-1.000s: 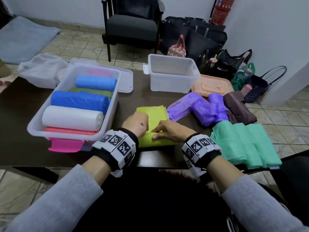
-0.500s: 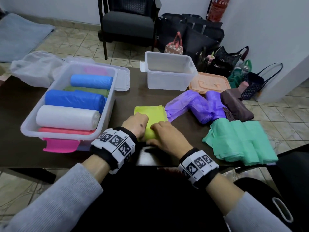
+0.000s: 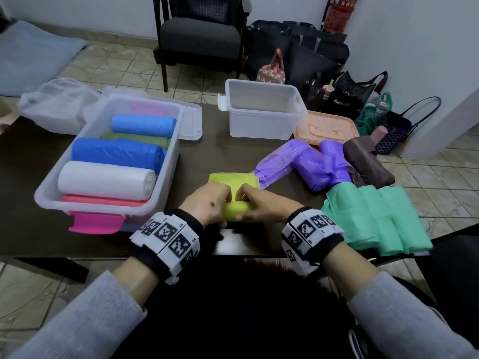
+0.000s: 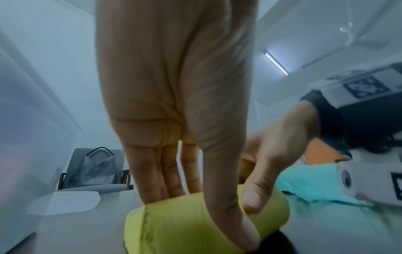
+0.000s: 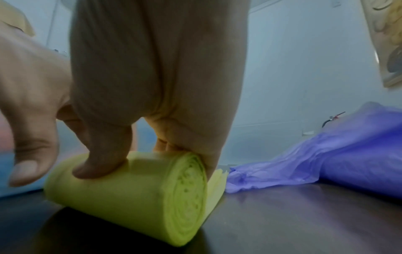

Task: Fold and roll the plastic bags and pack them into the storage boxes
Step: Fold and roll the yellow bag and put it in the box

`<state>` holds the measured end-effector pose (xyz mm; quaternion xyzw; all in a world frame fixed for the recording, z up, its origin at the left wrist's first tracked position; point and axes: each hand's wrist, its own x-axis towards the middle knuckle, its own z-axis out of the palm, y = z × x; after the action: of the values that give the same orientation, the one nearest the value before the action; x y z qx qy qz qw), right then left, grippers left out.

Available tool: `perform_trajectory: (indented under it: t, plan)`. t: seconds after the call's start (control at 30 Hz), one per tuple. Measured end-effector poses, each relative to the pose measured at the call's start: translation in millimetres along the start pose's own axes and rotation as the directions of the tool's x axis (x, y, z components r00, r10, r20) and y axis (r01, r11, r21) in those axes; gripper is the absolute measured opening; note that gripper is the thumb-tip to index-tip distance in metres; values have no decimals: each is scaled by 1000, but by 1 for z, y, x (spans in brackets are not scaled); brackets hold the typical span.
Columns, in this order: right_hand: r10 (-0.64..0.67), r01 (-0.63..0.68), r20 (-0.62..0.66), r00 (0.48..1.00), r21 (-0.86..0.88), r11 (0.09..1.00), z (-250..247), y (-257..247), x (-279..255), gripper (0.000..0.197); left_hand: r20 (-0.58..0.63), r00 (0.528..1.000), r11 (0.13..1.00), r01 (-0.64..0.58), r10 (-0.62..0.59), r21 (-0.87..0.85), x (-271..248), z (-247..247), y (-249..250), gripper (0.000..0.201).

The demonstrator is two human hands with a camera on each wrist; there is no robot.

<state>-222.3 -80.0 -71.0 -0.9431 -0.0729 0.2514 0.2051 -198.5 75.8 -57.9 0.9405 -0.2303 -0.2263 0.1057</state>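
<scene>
A yellow-green plastic bag (image 3: 233,180) lies on the dark table (image 3: 31,177), its near end wound into a roll (image 3: 237,213). My left hand (image 3: 208,203) and right hand (image 3: 263,206) grip that roll side by side, fingers over its far side and thumbs on the near side. The left wrist view shows my left hand (image 4: 202,211) on the roll (image 4: 174,228). In the right wrist view my right hand (image 5: 132,158) holds the roll (image 5: 141,197) near its spiral end. A clear box (image 3: 46,200) at left holds several rolled bags. An empty clear box (image 3: 261,123) stands behind.
Purple bags (image 3: 305,164), a brown bag (image 3: 365,161) and a folded green stack (image 3: 375,218) lie at right. An orange lid (image 3: 326,125) and a clear lid (image 3: 191,120) rest near the boxes. White bags (image 3: 57,102) sit far left. A chair (image 3: 199,40) stands beyond.
Both hands have come together on the bag's near end and wound it away from me. The roll is thicker and the flat part ahead of it is shorter.
</scene>
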Motion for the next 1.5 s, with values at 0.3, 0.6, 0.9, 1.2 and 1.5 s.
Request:
perform_trajectory:
  t: [0.3,0.6,0.9,1.2,1.5]
  plan:
    - [-42,-32,-302,953,-236,971,11,-18,3,34,84,995,998,53,-57,44,19,-14,6,36]
    - [-62,-98,-351,934,-421,902,39,-26,6,40,-76,997,999,19,-22,-38,31,-22,-2,38]
    - [4,-111,-295,956,-347,931,32,-29,13,50,-1,1000,1000,13,-13,17,12,-9,-3,45]
    - [-16,-94,-288,957,-363,927,49,-32,-5,51,81,997,1000,2,-2,0,2,-2,-5,47]
    - [27,-55,-82,996,-359,932,13,-18,8,92,57,998,995,28,-23,-91,0,-4,-6,60]
